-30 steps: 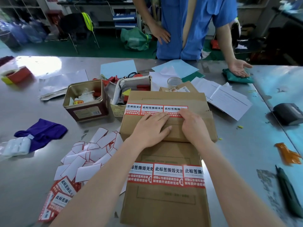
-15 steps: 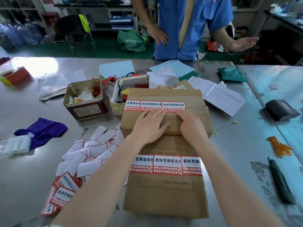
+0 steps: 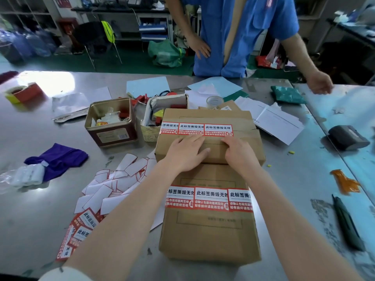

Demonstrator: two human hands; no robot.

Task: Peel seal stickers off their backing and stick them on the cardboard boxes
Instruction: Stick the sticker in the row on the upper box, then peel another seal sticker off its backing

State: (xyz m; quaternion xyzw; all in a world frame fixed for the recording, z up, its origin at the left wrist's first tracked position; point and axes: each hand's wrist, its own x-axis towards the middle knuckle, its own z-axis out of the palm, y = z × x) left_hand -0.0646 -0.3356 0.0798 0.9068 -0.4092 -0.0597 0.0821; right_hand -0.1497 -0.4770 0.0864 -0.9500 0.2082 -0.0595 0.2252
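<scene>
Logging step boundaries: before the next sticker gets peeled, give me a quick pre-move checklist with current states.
1. Row of three red-and-white seal stickers on the far brown cardboard box: in place, ok.
2. Stickers fully flat: left hand and right hand press just below the row; cannot tell.
3. Hands free to peel: both flat on the box, holding nothing; ok.
4. Near brown cardboard box: sticker row in place, ok.
5. Unpeeled red-and-white sticker sheets at left on the steel table: within view, ok.
6. White peeled backing scraps cover part of that stack: not ok.

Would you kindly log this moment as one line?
hands: left, right flat on far box | stickers: three on | holding: nothing
</scene>
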